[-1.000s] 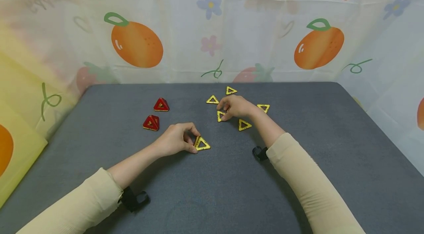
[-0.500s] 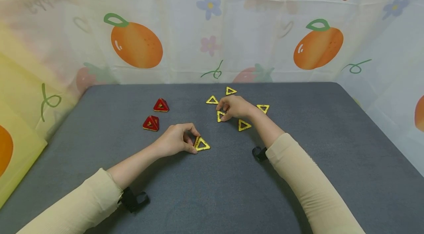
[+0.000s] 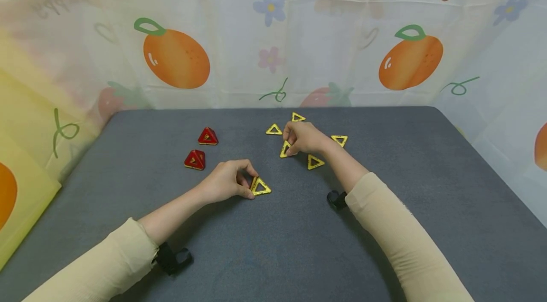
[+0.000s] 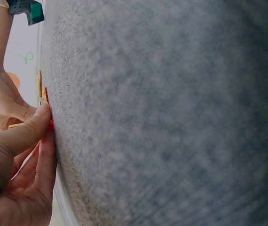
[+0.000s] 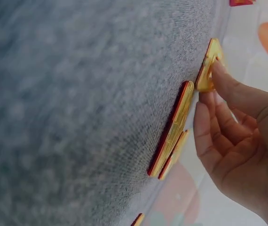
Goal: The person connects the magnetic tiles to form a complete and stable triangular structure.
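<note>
In the head view my left hand [image 3: 224, 181] pinches a yellow triangular magnetic tile [image 3: 253, 183] standing on edge. Against its base a second yellow triangular tile [image 3: 266, 186] lies flat on the grey table. Farther back and to the right, my right hand [image 3: 306, 138] holds another yellow triangular tile [image 3: 283, 150] between thumb and fingers, its top tipped up. The right wrist view shows the thumb [image 5: 228, 87] on the front of this tile [image 5: 205, 81], with the fingers below and behind. In the left wrist view the left fingers hide most of their tile.
Several loose yellow triangular tiles lie around the right hand, one [image 3: 274, 133] to its left and one [image 3: 309, 162] beneath the wrist. Two red pyramids [image 3: 208, 136] made of tiles stand at the left back. A printed curtain [image 3: 239, 55] hangs behind the table.
The tile at my right hand has tilted up from lying flat, and the right fingers have shifted slightly right. My left hand has stayed still with its tile.
</note>
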